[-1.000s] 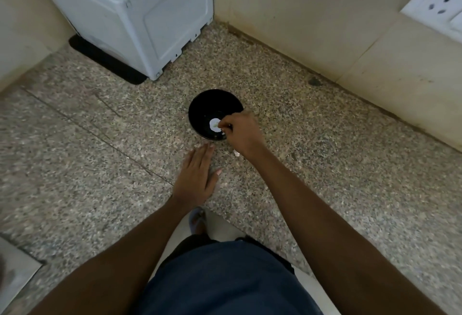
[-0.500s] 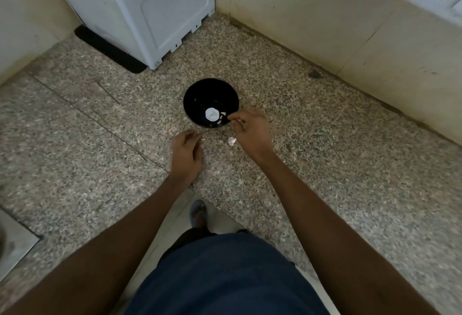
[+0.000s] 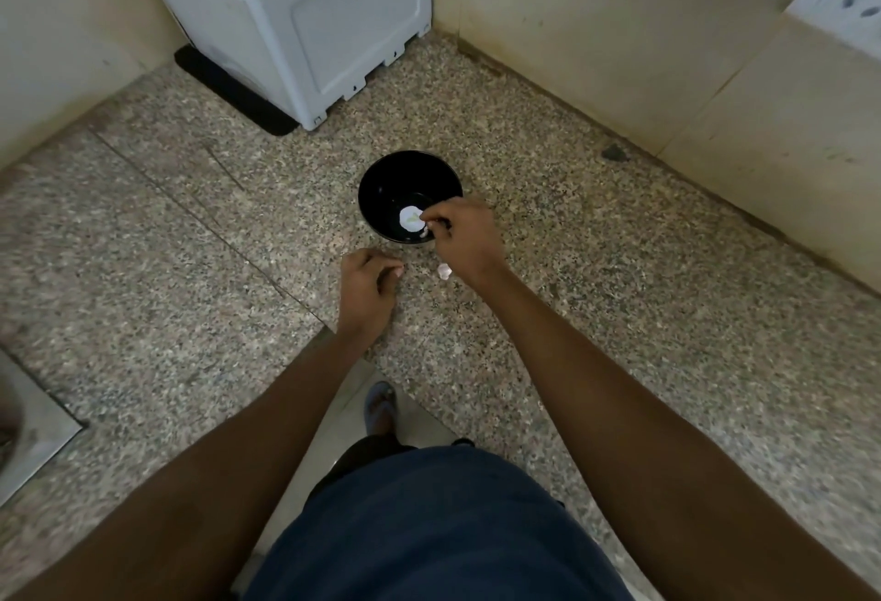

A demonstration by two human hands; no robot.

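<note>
Head view: A black round bowl (image 3: 395, 181) is recorded on the speckled grey granite countertop (image 3: 619, 314), toward its far edge and well apart from the near edge. A white round piece (image 3: 410, 217) is seen on the bowl's bottom, with smaller pale bits (image 3: 423, 234) beside it at the near wall.

The right hand (image 3: 465, 238) is held over the bowl's near right rim, thumb and forefinger brought together. Whether anything is pinched cannot be told.

The left hand (image 3: 364, 290) is set on the countertop just short of the bowl, fingers curled under. Any contents cannot be told.

A small pale scrap (image 3: 444, 270) is noted on the countertop between the two hands.

A white box-shaped plastic appliance (image 3: 305, 14) is positioned in the far left corner.
</note>
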